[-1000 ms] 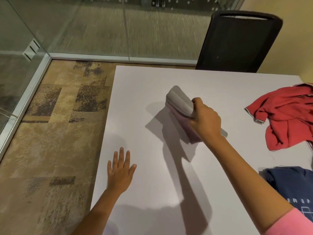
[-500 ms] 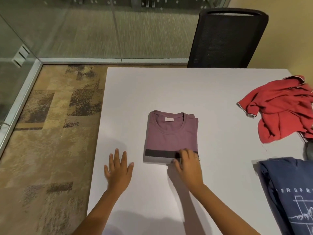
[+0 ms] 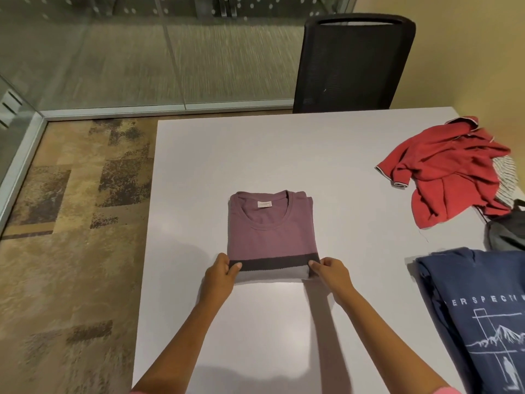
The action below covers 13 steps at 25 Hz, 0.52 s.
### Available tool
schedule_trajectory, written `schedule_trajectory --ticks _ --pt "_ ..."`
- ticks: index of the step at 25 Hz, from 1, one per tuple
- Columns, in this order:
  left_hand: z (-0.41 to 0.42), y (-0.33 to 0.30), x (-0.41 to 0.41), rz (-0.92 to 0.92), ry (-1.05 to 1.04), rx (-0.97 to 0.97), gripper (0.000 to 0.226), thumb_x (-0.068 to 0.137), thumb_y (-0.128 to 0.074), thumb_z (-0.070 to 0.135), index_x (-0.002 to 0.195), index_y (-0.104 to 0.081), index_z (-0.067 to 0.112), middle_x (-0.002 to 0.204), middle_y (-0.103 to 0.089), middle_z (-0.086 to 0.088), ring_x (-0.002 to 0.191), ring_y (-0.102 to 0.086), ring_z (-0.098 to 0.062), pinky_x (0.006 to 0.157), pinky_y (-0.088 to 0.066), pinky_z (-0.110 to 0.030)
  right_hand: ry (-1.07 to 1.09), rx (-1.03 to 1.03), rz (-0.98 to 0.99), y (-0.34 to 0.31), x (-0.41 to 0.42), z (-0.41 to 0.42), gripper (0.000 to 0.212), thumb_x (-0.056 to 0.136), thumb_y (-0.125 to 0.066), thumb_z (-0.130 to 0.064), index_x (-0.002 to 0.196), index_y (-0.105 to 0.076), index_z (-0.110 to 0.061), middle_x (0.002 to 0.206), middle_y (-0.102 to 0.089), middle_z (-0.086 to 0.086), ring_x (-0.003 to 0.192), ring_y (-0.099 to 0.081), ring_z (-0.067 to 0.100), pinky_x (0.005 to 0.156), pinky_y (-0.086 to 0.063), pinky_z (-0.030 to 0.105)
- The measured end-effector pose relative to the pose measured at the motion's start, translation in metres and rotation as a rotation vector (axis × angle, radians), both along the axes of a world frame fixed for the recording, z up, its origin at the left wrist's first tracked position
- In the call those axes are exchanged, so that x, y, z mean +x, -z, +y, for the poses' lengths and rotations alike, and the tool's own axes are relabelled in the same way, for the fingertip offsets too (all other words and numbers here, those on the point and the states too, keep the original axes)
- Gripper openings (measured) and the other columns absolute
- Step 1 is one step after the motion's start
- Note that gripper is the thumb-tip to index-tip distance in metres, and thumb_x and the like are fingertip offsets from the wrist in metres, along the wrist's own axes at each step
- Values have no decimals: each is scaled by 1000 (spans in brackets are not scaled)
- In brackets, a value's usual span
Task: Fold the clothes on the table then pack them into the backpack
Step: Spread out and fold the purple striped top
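Note:
A mauve T-shirt (image 3: 271, 231) with a dark band and a grey hem lies folded into a rectangle in the middle of the white table (image 3: 255, 143), neckline away from me. My left hand (image 3: 220, 275) pinches its near left corner, thumb on top. My right hand (image 3: 331, 273) pinches its near right corner the same way. A crumpled red shirt (image 3: 443, 169) lies at the far right. A navy printed T-shirt (image 3: 483, 314) lies flat at the near right. A dark grey bag (image 3: 507, 233), partly cut off by the frame edge, sits between them.
A black mesh chair (image 3: 352, 64) stands at the table's far side. A striped garment (image 3: 510, 177) peeks out beside the red shirt. The table's left edge drops to patterned carpet (image 3: 71, 223), with glass walls beyond.
The mauve shirt, held up rolled in my right hand a second ago, now lies folded flat. My left hand left the bare table and both hands now pinch the shirt's near corners.

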<state>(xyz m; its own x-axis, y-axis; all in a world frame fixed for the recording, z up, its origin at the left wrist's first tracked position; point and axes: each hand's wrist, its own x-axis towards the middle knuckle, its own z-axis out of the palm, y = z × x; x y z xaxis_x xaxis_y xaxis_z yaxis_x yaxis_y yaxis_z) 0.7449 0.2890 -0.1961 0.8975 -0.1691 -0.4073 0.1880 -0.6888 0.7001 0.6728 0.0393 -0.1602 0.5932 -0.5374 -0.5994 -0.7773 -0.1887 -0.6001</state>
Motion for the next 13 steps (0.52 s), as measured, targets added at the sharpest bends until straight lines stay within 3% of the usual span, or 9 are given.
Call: schedule_trajectory --ticks 5,9,11,13 --pt "20 10 -27 17 135 26 28 96 -51 36 76 -39 22 63 -48 4 56 -45 -9 53 -34 -20 -154 46 174 10 -41 -5 35 88 -63 -26 58 -53 -12 55 -51 0 54 -42 16 53 -31 25" --pt "39 11 -57 88 166 5 33 95 -54 33 71 -34 22 59 -38 5 54 -35 -8 53 -30 -18 -326 110 270 13 -65 -6 47 81 -67 -18 47 -34 -19 48 -33 -4 51 -29 15 52 -21 26" --pt "47 8 -65 136 169 -23 34 96 -52 35 71 -36 18 60 -36 3 55 -34 -9 54 -30 -19 -382 145 267 10 -70 -6 39 78 -71 -16 53 -41 -17 54 -41 -3 54 -37 14 54 -27 23" --pt "49 5 -63 178 132 -37 37 96 -48 41 72 -42 13 62 -45 -2 58 -43 -12 57 -35 -22 -306 215 152 5 -69 -4 29 77 -75 -18 64 -49 -15 60 -51 -5 58 -47 12 58 -34 21"
